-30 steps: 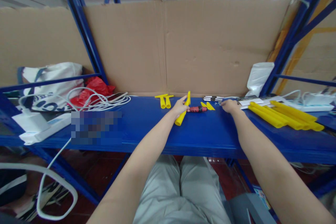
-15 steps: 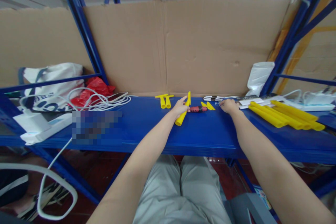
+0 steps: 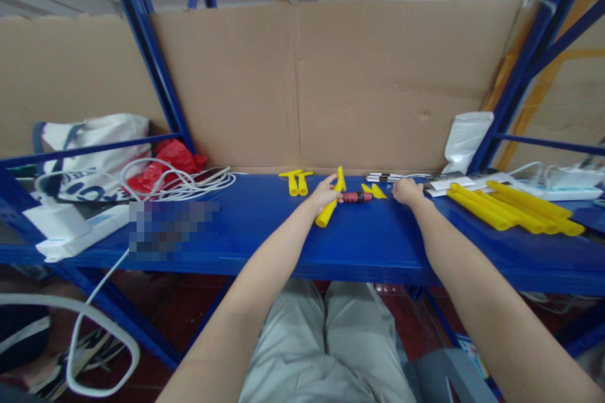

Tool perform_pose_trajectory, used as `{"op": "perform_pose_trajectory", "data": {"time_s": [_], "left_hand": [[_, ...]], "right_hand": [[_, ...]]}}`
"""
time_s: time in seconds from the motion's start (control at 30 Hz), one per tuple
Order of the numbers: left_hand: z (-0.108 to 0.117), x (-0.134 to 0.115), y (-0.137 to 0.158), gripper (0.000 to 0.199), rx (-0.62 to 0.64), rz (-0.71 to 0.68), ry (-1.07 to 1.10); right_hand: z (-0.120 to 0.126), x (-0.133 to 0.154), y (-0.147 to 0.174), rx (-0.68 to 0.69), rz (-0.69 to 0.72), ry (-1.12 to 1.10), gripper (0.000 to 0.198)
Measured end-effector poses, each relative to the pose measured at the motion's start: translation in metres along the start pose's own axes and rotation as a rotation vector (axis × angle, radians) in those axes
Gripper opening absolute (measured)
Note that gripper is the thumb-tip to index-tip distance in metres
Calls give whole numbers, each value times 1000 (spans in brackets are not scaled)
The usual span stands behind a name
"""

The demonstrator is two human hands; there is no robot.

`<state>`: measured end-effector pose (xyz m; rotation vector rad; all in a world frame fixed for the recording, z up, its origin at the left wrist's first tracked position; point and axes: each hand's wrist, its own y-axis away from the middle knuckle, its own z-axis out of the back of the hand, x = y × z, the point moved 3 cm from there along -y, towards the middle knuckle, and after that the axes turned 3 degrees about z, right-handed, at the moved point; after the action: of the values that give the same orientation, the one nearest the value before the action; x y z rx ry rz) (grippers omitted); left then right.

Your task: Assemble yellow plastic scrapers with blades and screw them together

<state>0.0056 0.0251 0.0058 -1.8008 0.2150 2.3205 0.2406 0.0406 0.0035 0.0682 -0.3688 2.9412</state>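
My left hand point(image 3: 324, 194) is closed round a yellow plastic tube point(image 3: 324, 216), which lies tilted over the blue shelf with a thinner yellow end point(image 3: 340, 177) pointing away from me. A red-and-black screwdriver point(image 3: 355, 197) lies just right of that hand. Beside its tip are two small yellow pointed pieces point(image 3: 378, 191). My right hand point(image 3: 408, 191) rests on the shelf, fingers bent together next to tiny metallic bits point(image 3: 389, 186); what its fingertips hold, if anything, is hidden.
Two yellow T-shaped pieces point(image 3: 297, 184) stand at the back left. Several yellow tubes point(image 3: 515, 209) lie at the right, near thin black-and-white sticks point(image 3: 385, 177) and a white bag point(image 3: 467, 138). Coiled white cable point(image 3: 189, 186) and a power strip point(image 3: 89, 230) occupy the left.
My right hand has shifted slightly left and its fingers have drawn in over the tiny bits. The thin end of the yellow tube has turned slightly in my left hand.
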Motion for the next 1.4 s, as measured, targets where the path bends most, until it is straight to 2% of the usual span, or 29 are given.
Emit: {"op": "perform_pose_trajectory", "data": {"time_s": [0.13, 0.4, 0.57, 0.8, 1.1, 1.4], "left_hand": [[0, -2, 2, 84, 48, 15, 78], [-1, -2, 1, 82, 154, -15, 237], [-3, 1, -2, 80, 235, -63, 250], [-5, 1, -2, 78, 293, -77, 269], [-6, 0, -1, 80, 328, -86, 292], [-5, -1, 0, 76, 311, -91, 296]], "right_hand": [[7, 10, -3, -45, 46, -116, 22], [31, 63, 10, -253, 402, -562, 12], [35, 78, 17, -280, 479, -713, 8], [38, 83, 21, -296, 559, -688, 6], [34, 81, 14, -407, 650, -712, 5], [34, 82, 15, -440, 647, -720, 4]]}}
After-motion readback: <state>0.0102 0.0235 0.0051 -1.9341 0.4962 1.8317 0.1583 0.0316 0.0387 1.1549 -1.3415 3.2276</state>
